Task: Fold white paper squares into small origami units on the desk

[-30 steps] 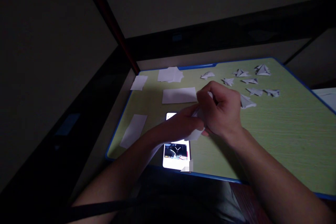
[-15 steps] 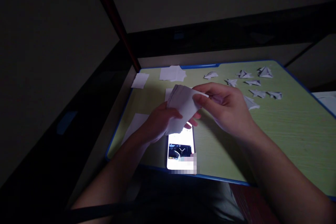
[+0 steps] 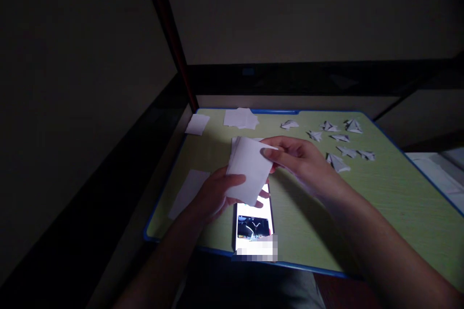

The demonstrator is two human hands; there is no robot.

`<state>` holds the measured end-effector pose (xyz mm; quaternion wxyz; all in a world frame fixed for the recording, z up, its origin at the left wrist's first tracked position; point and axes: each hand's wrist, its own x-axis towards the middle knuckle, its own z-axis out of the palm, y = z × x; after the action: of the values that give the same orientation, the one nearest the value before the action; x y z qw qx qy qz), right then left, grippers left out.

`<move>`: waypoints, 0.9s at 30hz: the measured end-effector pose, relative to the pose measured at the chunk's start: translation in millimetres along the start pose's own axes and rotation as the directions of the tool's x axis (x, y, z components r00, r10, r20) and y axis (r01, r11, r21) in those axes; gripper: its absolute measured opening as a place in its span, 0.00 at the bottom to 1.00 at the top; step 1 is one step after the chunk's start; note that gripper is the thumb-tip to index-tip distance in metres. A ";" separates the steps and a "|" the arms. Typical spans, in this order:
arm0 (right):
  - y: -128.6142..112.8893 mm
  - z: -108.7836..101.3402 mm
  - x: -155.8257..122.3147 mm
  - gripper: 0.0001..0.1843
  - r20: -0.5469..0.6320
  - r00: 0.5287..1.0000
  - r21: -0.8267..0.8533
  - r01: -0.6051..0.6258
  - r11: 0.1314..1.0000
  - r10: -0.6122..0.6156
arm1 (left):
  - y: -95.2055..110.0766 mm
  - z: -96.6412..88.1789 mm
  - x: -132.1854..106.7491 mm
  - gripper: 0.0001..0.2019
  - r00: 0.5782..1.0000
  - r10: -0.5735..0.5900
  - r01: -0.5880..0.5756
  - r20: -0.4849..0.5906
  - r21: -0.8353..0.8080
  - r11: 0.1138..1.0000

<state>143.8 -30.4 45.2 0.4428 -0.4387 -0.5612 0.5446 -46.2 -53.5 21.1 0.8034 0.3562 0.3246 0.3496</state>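
I hold a white sheet of paper [image 3: 248,169] up above a green table [image 3: 380,203] with a blue rim. My left hand [image 3: 212,195] grips its lower left edge, thumb on top. My right hand [image 3: 300,159] pinches its upper right corner between thumb and fingers. Under the sheet's lower edge a lit phone [image 3: 253,224] lies flat on the table, screen up.
Several small folded paper shapes [image 3: 340,137] lie at the table's far right. Flat paper pieces rest at the far left [image 3: 197,124], far middle [image 3: 239,118] and near left [image 3: 188,192]. A dark red post [image 3: 170,34] rises at the table's back left corner.
A second ago both hands were bunched together on folded paper; the sheet has since come open and flat between them. The view has tilted, so the table sits lower in the picture.
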 end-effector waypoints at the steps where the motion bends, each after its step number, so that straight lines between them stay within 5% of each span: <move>1: 0.2 0.3 1.1 0.14 0.008 1.000 0.022 -0.018 1.000 0.018 | -0.4 -0.7 -1.3 0.14 1.000 0.003 -0.003 -0.010 -0.013 1.000; 9: -5.3 14.8 7.2 0.15 -0.015 0.997 0.092 -0.068 0.993 0.070 | -5.3 -5.0 -9.4 0.20 0.999 0.042 -0.042 -0.004 -0.087 0.995; 22: 6.2 20.6 -7.1 0.16 -0.155 0.987 -0.028 -0.031 0.999 0.026 | -19.3 7.4 -9.9 0.18 0.937 0.136 -0.157 -0.322 -0.042 0.987; 27: 14.2 24.5 -12.3 0.11 -0.213 0.977 0.143 -0.004 0.990 0.035 | -26.3 14.0 -2.5 0.23 0.888 0.202 -0.211 -0.413 0.026 0.977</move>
<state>122.8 -47.5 30.3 0.5254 -0.4678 -0.4659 0.5368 -28.1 -73.5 8.3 0.6784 0.2987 0.4439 0.5035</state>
